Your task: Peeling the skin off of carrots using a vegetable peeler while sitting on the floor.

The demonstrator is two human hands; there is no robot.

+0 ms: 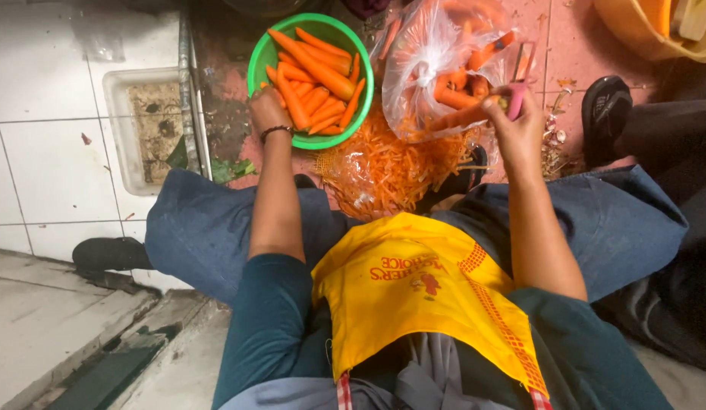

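Observation:
My left hand [268,111] reaches into the green bowl [256,59] and rests on the peeled carrots [315,76] at its near-left rim; whether it grips one I cannot tell. My right hand [520,125] holds a pink-handled peeler [520,76] upright beside a carrot [468,115] that pokes from the clear plastic bag of carrots [436,61]. Below the bag lies a heap of orange carrot peelings [391,171] on plastic, between my knees.
A yellow apron [413,288] covers my lap. A white tiled wall with a dirty recessed drain box [152,125] is at left. A black sandal [605,106] and another person's dark trouser leg [671,137] are at right, a yellow basin [649,30] beyond.

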